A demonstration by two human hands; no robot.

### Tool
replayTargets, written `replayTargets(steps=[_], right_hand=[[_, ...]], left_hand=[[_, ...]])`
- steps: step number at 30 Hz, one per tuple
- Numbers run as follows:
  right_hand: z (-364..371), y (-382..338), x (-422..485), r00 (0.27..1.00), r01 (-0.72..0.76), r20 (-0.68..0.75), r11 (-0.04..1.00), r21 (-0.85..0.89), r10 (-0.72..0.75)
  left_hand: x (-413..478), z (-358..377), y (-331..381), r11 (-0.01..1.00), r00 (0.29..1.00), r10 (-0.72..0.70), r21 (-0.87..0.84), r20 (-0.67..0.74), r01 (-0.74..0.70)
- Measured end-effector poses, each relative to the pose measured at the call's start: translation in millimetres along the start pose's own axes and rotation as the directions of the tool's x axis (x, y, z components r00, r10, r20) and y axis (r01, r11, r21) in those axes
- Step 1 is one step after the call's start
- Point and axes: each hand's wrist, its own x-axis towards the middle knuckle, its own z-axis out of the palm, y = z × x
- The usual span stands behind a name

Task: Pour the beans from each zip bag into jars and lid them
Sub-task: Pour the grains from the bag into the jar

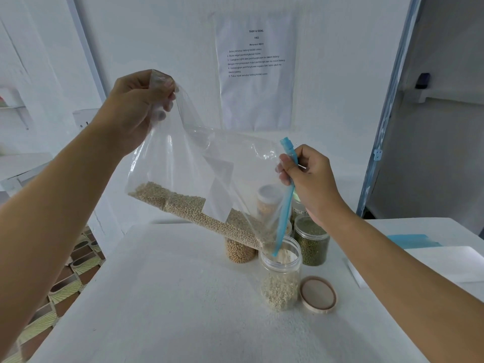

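The pour is judged to be partly done. The zip bag [199,163] is held in the air above the middle of the table [170,297], tilted so that its mouth corner dips into the open jar [281,279].

The raised far corner of the bag is gripped by the left hand [136,106], with the fingers curled tightly round bunched plastic. The blue zip strip [286,205] is pinched by the right hand [311,176] between thumb and curled fingers, just above the jar.

To do the step well, the low corner should be kept inside the jar rim, and the left hand should be lifted gradually so that the beans slide rather than surge. The mouth should be held narrow by the right hand, since a wide mouth could spill over the rim. A light shake may be needed for beans caught in the folds.

The bag is clear, thin and creased, with a white label patch on its side. The pale beans [199,213] are banked along its lower edge in a band sloping down to the right. The jar is seen to be roughly half full of the same beans. Its tan lid [317,294] lies flat just right of it.

Behind it, 2 filled jars are seen: 1 of yellow beans [239,254] and 1 of green beans [311,244].
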Motion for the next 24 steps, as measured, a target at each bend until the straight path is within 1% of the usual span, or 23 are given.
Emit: replayTargets(steps=[6, 9, 12, 15, 17, 20, 22, 24], right_hand=[[-1.1, 1.7, -5.1, 0.999, 0.024, -0.030, 1.000, 0.015, -0.024], [0.0, 1.1, -7.4, 0.999, 0.036, 0.001, 0.999, -0.003, -0.036], [-1.0, 0.0, -6.7, 0.999, 0.039, -0.020, 0.999, -0.007, -0.039], [-1.0, -0.8, -6.9, 1.000, 0.029, 0.003, 1.000, -0.007, -0.029], [-1.9, -0.7, -7.0, 0.999, 0.034, -0.007, 0.999, -0.004, -0.034], [-1.7, -1.4, -6.9, 0.998, 0.045, 0.035, 0.999, -0.018, -0.044], [-2.9, -0.9, -5.7, 0.999, 0.053, 0.008, 0.998, -0.017, -0.053], [-3.4, -1.7, -5.1, 0.998, 0.054, 0.018, 0.998, -0.027, -0.053]], left_hand=[[-2.1, 1.1, 0.9, 1.000, 1.000, 0.001, 0.003, -0.002, -0.001], [-2.8, 3.0, 1.0, 1.000, 1.000, -0.001, 0.006, 0.006, 0.001], [-1.9, 2.1, 1.6, 1.000, 1.000, 0.000, -0.002, 0.000, 0.000], [-1.9, 1.6, 1.7, 1.000, 1.000, 0.002, 0.012, 0.014, -0.002], [-2.3, 2.7, 1.2, 1.000, 1.000, -0.002, 0.008, 0.009, 0.002], [-2.9, 3.8, 0.9, 1.000, 1.000, -0.002, 0.001, 0.006, 0.002], [-2.8, 3.9, 1.2, 1.000, 1.000, -0.005, -0.020, 0.010, 0.005], [-2.8, 4.4, 2.1, 0.999, 1.000, -0.009, -0.032, 0.010, 0.009]])
